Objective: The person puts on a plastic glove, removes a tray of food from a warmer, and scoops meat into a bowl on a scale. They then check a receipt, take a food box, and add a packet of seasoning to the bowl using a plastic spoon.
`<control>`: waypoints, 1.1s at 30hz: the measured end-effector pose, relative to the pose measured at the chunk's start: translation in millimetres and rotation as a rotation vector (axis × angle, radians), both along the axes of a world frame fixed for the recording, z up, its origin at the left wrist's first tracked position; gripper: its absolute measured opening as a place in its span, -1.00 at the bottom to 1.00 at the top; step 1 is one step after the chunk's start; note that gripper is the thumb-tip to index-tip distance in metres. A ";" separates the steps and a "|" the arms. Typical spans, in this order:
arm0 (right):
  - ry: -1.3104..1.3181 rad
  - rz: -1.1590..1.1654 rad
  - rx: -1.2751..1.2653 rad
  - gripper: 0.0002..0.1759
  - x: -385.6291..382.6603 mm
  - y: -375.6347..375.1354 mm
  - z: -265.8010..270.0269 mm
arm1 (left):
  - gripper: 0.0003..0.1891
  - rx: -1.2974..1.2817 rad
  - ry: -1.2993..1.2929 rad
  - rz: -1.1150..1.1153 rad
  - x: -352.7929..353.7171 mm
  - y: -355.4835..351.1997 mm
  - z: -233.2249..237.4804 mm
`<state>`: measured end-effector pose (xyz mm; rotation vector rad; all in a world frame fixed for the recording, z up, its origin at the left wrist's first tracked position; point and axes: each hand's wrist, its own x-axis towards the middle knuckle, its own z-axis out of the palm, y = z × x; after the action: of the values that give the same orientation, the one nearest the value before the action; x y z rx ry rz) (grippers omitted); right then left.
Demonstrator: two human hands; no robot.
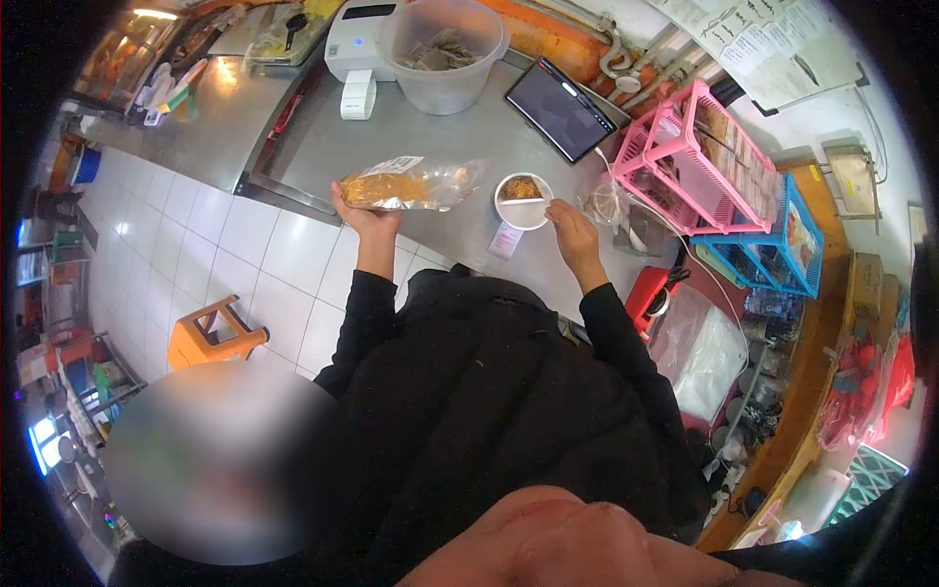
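Observation:
A clear plastic bag (396, 183) of golden-brown food rests on my left hand (368, 213), its fingers curled around the bag's lower end. The bag's loose, crinkled end points right, over the steel counter. My right hand (575, 235) is at the right rim of a white round bowl (511, 217), fingertips pinched on a thin white spoon (528, 202) that lies across it. Brown crumbly food (520, 186) sits in the bowl's far half. Under the bowl's near side lies a small printed label (505, 241).
Behind stand a label printer (358, 44), a translucent bucket (445, 83) with packets and a tablet (560, 108). Pink (699, 157) and blue baskets (773, 249) and a red device (650, 293) are at right. An orange stool (215, 333) stands on the tiled floor.

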<state>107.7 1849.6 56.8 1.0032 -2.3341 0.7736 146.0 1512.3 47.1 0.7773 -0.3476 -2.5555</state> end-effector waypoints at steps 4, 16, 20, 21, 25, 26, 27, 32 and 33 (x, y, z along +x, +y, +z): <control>0.039 0.051 -0.016 -0.79 1.4 4.6 -0.8 | -0.31 -0.005 0.023 -0.013 2.6 0.2 -4.8; -0.703 -0.476 -1.196 -0.81 -1.4 46.0 -26.6 | -0.31 -0.010 0.073 -0.005 15.3 22.9 -2.4; -1.052 -0.538 -1.635 -0.75 0.7 101.8 -61.9 | -0.34 0.001 0.054 -0.014 14.6 46.1 -4.9; -1.114 -0.547 -1.648 -0.78 11.3 112.3 -42.7 | -0.33 -0.056 -0.040 -0.002 13.3 55.6 -1.7; -0.957 -0.564 -1.873 -0.80 37.9 215.9 -14.4 | -0.30 -0.065 -0.068 -0.055 9.9 88.3 -1.3; -0.851 -0.446 -1.922 -0.85 50.1 252.3 -0.8 | -0.25 -0.018 -0.077 -0.073 10.7 99.5 -3.0; -0.752 -0.325 -1.950 -0.87 62.6 284.7 14.2 | -0.17 -0.079 -0.061 -0.130 10.6 113.4 4.8; 0.318 -0.969 -1.634 -0.87 129.7 496.5 87.2 | -0.18 -0.036 -0.078 -0.159 8.4 202.4 38.5; 0.460 -1.087 -1.520 -0.86 141.5 520.6 107.0 | -0.19 -0.069 -0.100 -0.153 6.3 208.2 30.1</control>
<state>249.3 2370.2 163.8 -0.6436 -0.9619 1.1956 152.2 1720.4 77.2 0.8860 -0.5438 -2.6347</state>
